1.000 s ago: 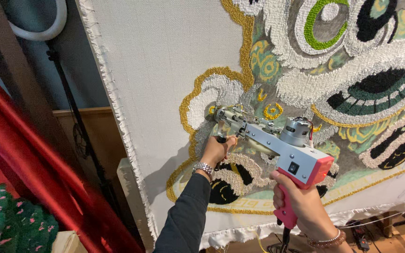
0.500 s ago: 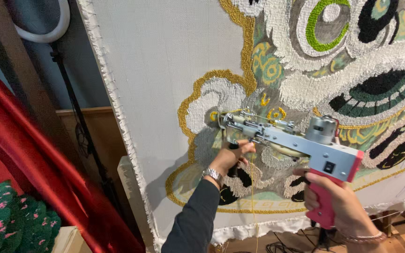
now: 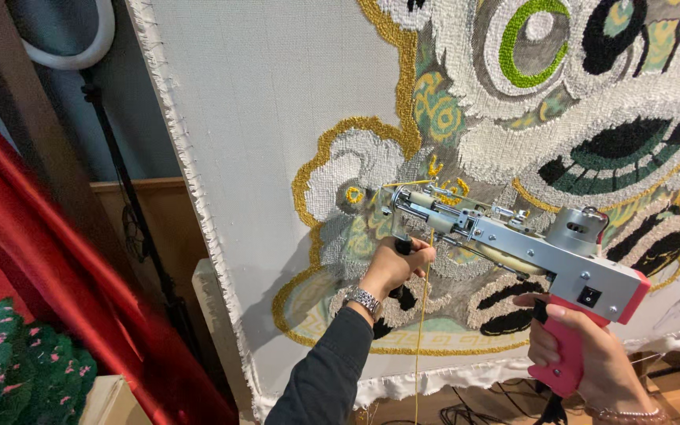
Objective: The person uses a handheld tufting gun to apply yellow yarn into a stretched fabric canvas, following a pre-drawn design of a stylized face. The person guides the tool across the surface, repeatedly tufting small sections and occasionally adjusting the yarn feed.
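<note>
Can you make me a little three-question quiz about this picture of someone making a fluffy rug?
1. True or false: the right hand grips the tufting gun by its pink handle.
2. What does the left hand hold? A) scissors B) the gun's front grip C) a brush
3. What colour is the yarn strand hanging under the gun?

Key: 1 true; 2 B; 3 yellow.

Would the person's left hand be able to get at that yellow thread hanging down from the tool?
Probably yes. The left hand holds the front handle of the tufting gun, and the yellow thread hangs right beside its knuckles with nothing between; it would need to let go of the handle first.
</note>
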